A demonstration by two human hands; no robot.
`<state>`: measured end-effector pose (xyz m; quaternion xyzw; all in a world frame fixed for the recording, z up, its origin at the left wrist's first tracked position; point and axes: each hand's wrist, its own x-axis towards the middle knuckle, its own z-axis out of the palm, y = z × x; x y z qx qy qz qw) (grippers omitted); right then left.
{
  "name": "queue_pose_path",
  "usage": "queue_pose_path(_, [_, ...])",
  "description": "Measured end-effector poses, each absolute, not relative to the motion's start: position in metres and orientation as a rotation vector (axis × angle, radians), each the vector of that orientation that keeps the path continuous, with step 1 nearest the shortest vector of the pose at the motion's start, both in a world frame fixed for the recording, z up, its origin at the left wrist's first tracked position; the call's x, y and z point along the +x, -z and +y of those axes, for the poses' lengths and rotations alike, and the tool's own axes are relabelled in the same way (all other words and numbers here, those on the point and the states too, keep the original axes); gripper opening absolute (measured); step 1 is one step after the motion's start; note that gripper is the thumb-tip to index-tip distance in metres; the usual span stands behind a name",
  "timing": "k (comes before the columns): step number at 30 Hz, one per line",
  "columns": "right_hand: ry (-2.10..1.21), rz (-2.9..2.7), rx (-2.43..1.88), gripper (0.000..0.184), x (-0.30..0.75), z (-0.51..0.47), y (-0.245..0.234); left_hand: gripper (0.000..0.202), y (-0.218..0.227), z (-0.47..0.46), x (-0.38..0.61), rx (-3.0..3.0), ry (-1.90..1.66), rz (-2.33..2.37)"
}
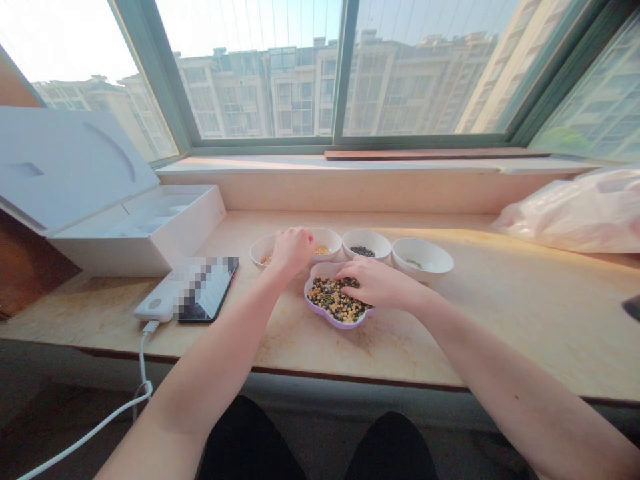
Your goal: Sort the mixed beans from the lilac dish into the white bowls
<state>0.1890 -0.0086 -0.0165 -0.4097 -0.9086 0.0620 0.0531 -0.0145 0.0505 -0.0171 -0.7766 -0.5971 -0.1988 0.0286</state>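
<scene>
My left hand (294, 248) is above the two leftmost white bowls, its fingers curled closed. A small red spot shows at its fingertips; what they hold, if anything, I cannot make out. My right hand (373, 283) reaches over the lilac scalloped bowl (344, 325), thumb and forefinger apart, touching the mixed beans (333, 297), which are yellow, green and black. Behind stand the far-left white bowl (256, 252) with reddish bits, a white bowl (332, 240) with yellow beans, a white bowl (367, 239) with black beans, and a white bowl (434, 257) with a few green beans.
On the left stands an open white box (190, 227). Before it lie a phone (220, 293) and a white power bank (157, 300) with a white cable (143, 360). A plastic bag (580, 210) sits back right. The table's front edge (360, 379) is near my knees.
</scene>
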Motion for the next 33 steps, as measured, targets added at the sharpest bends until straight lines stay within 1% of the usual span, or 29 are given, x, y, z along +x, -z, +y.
queue_pose_path(5, [-0.2, -2.816, -1.264, 0.024, 0.186, -0.009, 0.015, 0.033, 0.021, 0.053, -0.014, -2.406, 0.57, -1.83])
queue_pose_path(8, [-0.27, -2.802, -1.337, 0.023, 0.186, -0.008, 0.014, 0.035, 0.024, 0.054, -0.014, -2.4, 0.593, -1.818])
queue_pose_path(12, [-0.361, -2.76, -1.42, 0.017, 0.184, -0.01, 0.01, 0.035, 0.026, 0.055, -0.015, -2.401, 0.632, -1.786])
queue_pose_path(18, [-0.511, -2.732, -1.358, 0.015, 0.185, -0.01, 0.013, 0.034, 0.027, 0.055, -0.015, -2.424, 0.67, -1.784])
queue_pose_path(23, [-0.488, -2.724, -1.291, 0.017, 0.188, -0.008, 0.018, 0.033, 0.026, 0.054, -0.015, -2.436, 0.695, -1.772])
queue_pose_path(33, [-0.539, -2.682, -1.317, 0.014, 0.187, -0.014, 0.006, 0.034, 0.025, 0.053, -0.016, -2.438, 0.727, -1.783])
